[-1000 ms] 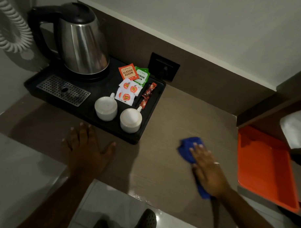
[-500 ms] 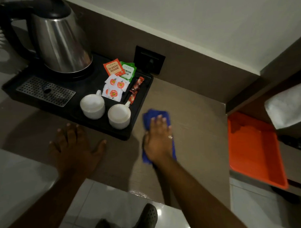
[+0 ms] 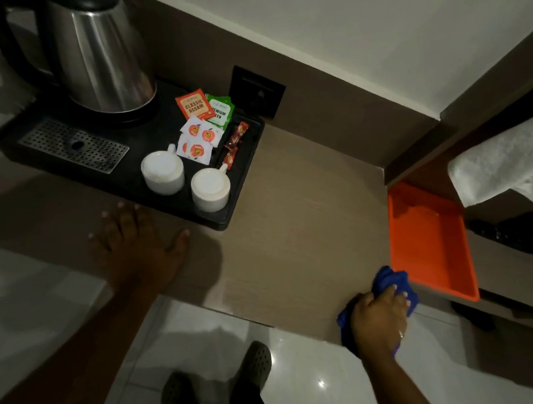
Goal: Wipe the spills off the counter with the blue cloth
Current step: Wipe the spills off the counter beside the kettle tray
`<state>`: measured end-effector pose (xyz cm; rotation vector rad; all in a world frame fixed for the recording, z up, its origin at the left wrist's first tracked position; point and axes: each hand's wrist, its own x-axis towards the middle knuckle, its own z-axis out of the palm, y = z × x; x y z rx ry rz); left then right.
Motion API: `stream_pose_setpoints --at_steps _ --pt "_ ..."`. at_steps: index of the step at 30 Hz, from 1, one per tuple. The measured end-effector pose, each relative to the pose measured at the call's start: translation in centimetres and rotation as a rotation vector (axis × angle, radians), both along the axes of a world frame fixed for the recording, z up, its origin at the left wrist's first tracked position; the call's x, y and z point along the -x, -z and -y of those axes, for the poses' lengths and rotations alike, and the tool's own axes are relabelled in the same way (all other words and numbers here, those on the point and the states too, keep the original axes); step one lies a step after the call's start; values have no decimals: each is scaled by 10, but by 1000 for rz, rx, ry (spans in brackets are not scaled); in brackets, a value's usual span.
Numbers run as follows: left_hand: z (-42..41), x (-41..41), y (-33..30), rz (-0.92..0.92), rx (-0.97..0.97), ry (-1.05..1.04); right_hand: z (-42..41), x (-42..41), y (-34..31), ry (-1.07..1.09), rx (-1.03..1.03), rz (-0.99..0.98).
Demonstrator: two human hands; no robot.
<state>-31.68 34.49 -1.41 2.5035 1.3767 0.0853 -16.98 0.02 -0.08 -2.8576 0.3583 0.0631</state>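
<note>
The blue cloth (image 3: 388, 280) is bunched at the counter's front right corner, right beside the orange tray. My right hand (image 3: 379, 320) lies on top of it with the fingers curled into the fabric, hiding most of it. The brown counter (image 3: 305, 224) stretches between the black tray and the orange tray; I cannot make out any spill on it in the dim light. My left hand (image 3: 140, 251) rests flat on the counter near the front edge, fingers spread, just in front of the black tray.
A black tray (image 3: 246, 178) holds a steel kettle (image 3: 100, 53), two upturned white cups (image 3: 163, 172), and tea and sugar sachets (image 3: 200, 125). An orange tray (image 3: 426, 241) overhangs on the right, a white towel (image 3: 499, 163) behind it. A wall socket (image 3: 257, 92) sits behind the counter.
My right hand has dragged the blue cloth from beside the black tray across the counter to its front right corner. The left hand stayed planted.
</note>
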Motion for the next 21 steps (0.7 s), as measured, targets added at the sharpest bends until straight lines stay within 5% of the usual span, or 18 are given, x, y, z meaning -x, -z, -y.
stream_pose_setpoints --at_steps 4,8,13,18,21 --pt "1 -1 0 1 -6 -1 -85 30 1 -207 28 -24" --pt "0 0 1 -4 -11 4 -170 84 8 -763 -66 -14" --pt "1 0 2 -8 -18 7 -119 92 13 -1210 23 47" --pt "-1 1 3 -13 -12 -3 13 31 5 -821 43 -35" --pt "-2 0 4 -22 -13 -1 25 -4 2 -590 54 -34"
